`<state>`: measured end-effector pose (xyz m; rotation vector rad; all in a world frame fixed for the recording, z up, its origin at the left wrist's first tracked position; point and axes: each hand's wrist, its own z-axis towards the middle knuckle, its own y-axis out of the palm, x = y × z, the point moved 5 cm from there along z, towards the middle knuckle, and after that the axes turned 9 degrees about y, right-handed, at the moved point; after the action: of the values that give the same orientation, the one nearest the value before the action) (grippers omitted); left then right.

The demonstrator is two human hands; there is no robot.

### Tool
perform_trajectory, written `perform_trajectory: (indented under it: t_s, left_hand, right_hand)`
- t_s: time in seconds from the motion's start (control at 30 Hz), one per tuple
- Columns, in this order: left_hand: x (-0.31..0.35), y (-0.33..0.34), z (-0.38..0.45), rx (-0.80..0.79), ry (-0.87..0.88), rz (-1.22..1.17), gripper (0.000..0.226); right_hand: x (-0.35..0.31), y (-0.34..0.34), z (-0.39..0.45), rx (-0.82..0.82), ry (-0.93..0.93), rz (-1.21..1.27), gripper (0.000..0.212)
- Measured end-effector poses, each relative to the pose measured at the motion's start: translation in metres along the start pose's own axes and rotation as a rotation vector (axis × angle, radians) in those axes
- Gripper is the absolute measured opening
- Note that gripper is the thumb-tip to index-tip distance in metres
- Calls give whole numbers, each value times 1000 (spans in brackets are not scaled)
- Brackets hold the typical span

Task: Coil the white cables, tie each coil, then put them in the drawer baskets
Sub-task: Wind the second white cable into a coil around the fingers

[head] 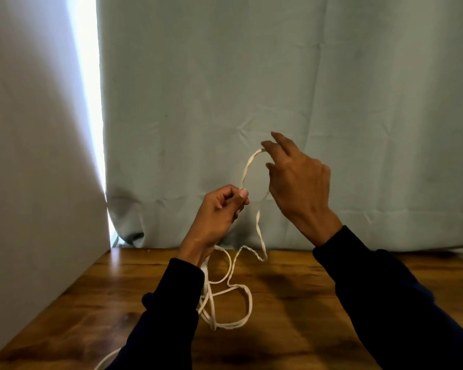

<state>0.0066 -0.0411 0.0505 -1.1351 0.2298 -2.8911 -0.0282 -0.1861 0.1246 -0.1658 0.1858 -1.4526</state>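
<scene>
Head view: mid-frame I see left hand (219,209) and right hand (292,177) fingers (267,145) pinching a white cable (258,222) above the bench (292,289).

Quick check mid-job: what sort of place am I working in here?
Probably a room in a home, at a window: a brown wood-grain table stands against a pale green fabric curtain, with daylight showing through the bright gap beside it. No drawer baskets are in view.

Table (292,303) open to the right; curtain (278,76) behind, wall (24,156) on left, cable loops (235,303) mid-table.
</scene>
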Motion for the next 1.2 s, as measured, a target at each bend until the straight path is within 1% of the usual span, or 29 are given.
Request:
perform_trajectory:
  t_s: [0.03,0.07,0.1,0.17,0.2,0.27,0.3,0.37,0.4,0.43,0.47,0.5,0.57,0.63,0.73,0.77,0.83,0.9,0.97,1.0,1.03,1.13,1.2]
  left_hand:
    - [0,0,1,6,14,7,25]
    - [0,0,1,8,23,14,22]
    - [0,0,2,4,26,24,20]
    - [-2,1,2,-8,28,52,18]
    - [-2,2,2,-7,29,56,15]
    - [-2,1,3,16,40,52,11]
    - [-2,0,3,30,48,68,12]
    - [-7,-7,4,45,40,135,15]
    - [-13,-11,3,53,20,148,16]
    - [-19,-15,2,67,-9,128,18]
    - [-25,-18,0,90,-48,79,21]
    - [-30,-20,-2,119,-91,13,25]
    - [-35,-21,-3,167,-159,-84,32]
    - [-32,-17,-2,172,-176,-128,34]
    - [-25,-10,-2,149,-178,-143,33]
    - [-24,-8,-2,139,-179,-132,33]
    - [-21,-4,-2,117,-168,-117,31]
    - [-18,-2,-1,114,-154,-118,29]
    - [-17,-6,0,152,-155,-127,26]
    - [-17,-9,0,171,-154,-138,25]
    - [-18,-11,0,185,-152,-160,25]
    - [-20,-15,0,178,-153,-194,29]
    - [-21,-14,-1,153,-147,-200,28]
  right_hand:
    - [-7,1,-5,-66,-55,-28,56]
    - [-16,-2,-9,-114,-128,-46,65]
    - [-24,-3,-14,-172,-202,-55,63]
    - [-32,-5,-19,-286,-274,-81,42]
    - [-32,-7,-17,-296,-276,-115,31]
    - [-27,-12,-10,-276,-243,-185,18]
    - [-21,-14,-4,-255,-201,-202,18]
    - [-6,-25,7,-155,-68,-177,26]
    - [2,-34,13,-61,8,-140,29]
    - [10,-43,17,21,74,-119,29]
    - [17,-47,21,42,129,-118,29]
    - [23,-46,23,10,175,-134,30]
    - [31,-37,22,-132,199,-207,32]
    - [30,-28,14,-246,139,-245,33]
    - [12,-11,-6,-429,-10,-250,45]
    - [3,-7,-12,-463,-68,-219,49]
    - [-12,3,-22,-470,-135,-79,52]
    - [-20,18,-27,-472,-148,68,41]
    - [-22,30,-27,-510,-143,176,28]
    - [-20,32,-25,-506,-126,237,27]
    - [-15,30,-21,-468,-87,312,30]
    - [4,18,-9,-252,129,526,32]
    - [12,15,-7,-171,229,582,30]
